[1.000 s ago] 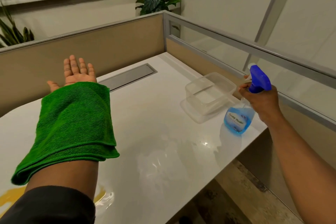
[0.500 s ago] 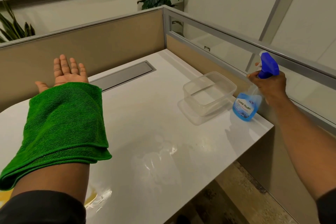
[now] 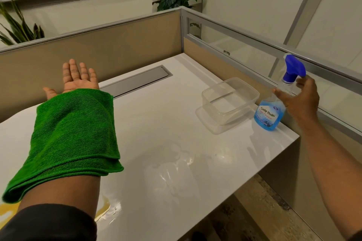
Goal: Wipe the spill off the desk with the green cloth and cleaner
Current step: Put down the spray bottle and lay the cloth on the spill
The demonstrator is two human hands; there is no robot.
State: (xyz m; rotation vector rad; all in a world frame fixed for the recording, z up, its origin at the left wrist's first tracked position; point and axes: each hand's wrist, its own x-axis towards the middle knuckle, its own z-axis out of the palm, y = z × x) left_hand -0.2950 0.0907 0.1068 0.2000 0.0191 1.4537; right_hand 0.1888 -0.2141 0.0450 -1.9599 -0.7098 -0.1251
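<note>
— Where is the cleaner relative to the right grip (image 3: 299, 99)?

— The spray bottle (image 3: 269, 113) stands upright on the white bench (image 3: 156, 123), at its far right corner. The right grip is spread around the bottle's clear neck: thumb on the near side, fingers curled on the far side below the blue trigger head (image 3: 293, 67). Whether skin touches the neck I cannot tell; the fingers look loose, not pressed onto it. The blue liquid fills the lower body, below and left of that grip.

— And the left grip?

— The left grip (image 3: 80, 78) is spread flat, palm up, fingers together and pointing away, holding nothing. The green cloth (image 3: 70, 139), folded, lies draped over the forearm just behind that grip, toward the person, its edges hanging off both sides. A dark sleeve (image 3: 49, 223) begins behind the cloth.

— The spill?

— A yellow spill (image 3: 103, 206) shows on the bench under the left forearm, well behind the left grip, partly hidden by the arm. A wet sheen (image 3: 172, 172) lies between the two arms.

— Anything else near the right grip?

— A clear plastic container (image 3: 229, 99) sits on its lid just left of the bottle. A grey cable hatch (image 3: 137, 80) lies right of the left grip.
</note>
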